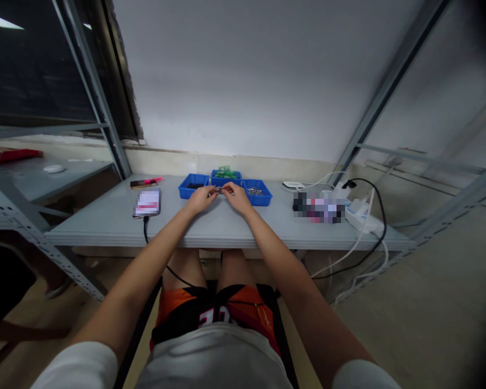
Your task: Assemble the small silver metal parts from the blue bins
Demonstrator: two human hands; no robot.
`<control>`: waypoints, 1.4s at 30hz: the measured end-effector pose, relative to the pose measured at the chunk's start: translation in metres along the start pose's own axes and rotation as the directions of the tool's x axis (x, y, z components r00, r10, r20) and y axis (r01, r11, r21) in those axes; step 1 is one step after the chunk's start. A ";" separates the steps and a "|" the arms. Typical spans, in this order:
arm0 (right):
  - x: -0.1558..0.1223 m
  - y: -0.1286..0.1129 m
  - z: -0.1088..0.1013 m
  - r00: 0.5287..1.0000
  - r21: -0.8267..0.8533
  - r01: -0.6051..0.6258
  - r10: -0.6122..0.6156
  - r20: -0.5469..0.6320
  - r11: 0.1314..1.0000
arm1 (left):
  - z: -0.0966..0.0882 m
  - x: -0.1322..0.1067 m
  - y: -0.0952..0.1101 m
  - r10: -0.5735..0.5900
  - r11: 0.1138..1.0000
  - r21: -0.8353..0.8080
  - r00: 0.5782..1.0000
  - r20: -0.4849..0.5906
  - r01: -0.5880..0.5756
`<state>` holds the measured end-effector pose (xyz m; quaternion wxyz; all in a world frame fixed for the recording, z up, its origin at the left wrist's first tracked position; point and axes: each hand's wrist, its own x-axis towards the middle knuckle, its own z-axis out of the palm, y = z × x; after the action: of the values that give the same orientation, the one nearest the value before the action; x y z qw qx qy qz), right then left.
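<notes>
My left hand [202, 198] and my right hand [235, 195] meet over the grey table [105, 221], fingers pinched together on a small metal part [219, 189] held between them. Just behind the hands stand three blue trays. The left tray [192, 186] holds dark small parts, the back tray [225, 174] holds green pieces, and the right tray [257, 192] holds shiny metal parts. The part in my fingers is too small to name.
A phone [147, 203] on a black cable lies at the table's left, with a pink marker [152, 181] behind it. A white power strip [362, 219] with white and black cables sits at the right. Grey metal shelf frames stand on both sides.
</notes>
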<state>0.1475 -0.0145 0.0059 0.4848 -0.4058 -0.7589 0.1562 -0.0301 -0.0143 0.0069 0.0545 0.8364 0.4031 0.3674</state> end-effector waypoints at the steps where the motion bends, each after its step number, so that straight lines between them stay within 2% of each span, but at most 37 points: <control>1: 0.000 0.000 0.000 1.000 0.001 -0.003 0.003 0.000 1.000 | 0.000 0.000 0.000 0.000 1.000 -0.002 1.000 -0.017 0.000; 7: -0.002 0.001 0.000 0.999 -0.023 -0.004 0.005 0.049 1.000 | -0.004 0.000 0.005 0.006 0.999 -0.048 0.994 -0.108 -0.011; 12: -0.006 0.001 0.003 0.984 -0.109 0.071 -0.052 0.168 0.992 | -0.005 -0.002 0.009 0.118 0.990 -0.076 0.993 -0.019 -0.119; 16: -0.007 0.001 0.005 0.978 -0.114 0.097 -0.074 0.194 0.989 | -0.004 -0.002 0.008 0.131 0.989 -0.062 0.991 -0.016 -0.132; 19: -0.006 0.002 0.004 0.985 -0.071 0.067 -0.055 0.166 0.995 | -0.003 -0.001 0.006 0.099 0.994 -0.041 0.993 -0.067 -0.101; 22: -0.004 0.002 0.002 0.997 -0.015 0.027 -0.025 0.070 1.000 | -0.003 0.000 0.005 0.044 0.999 -0.017 0.987 -0.153 -0.047; 24: -0.003 0.001 0.000 1.000 0.013 0.009 -0.009 0.024 1.000 | -0.002 0.001 0.004 0.006 1.000 -0.003 0.985 -0.172 -0.007; 27: -0.003 -0.002 -0.001 0.999 0.026 0.014 -0.015 0.029 1.000 | 0.000 0.001 0.003 -0.026 1.000 -0.011 0.993 -0.113 0.025; 32: -0.004 -0.006 -0.001 0.999 0.020 0.032 -0.033 0.042 0.999 | 0.002 0.001 0.003 -0.012 0.999 -0.041 0.999 0.029 0.013; 42: -0.004 -0.009 -0.005 1.000 0.075 0.006 -0.008 0.025 0.997 | -0.001 0.001 0.002 0.039 0.999 -0.025 0.997 -0.066 -0.041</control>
<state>0.1487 -0.0237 0.0112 0.4908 -0.3824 -0.7600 0.1879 -0.0291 -0.0155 0.0095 0.0449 0.8311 0.3831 0.4007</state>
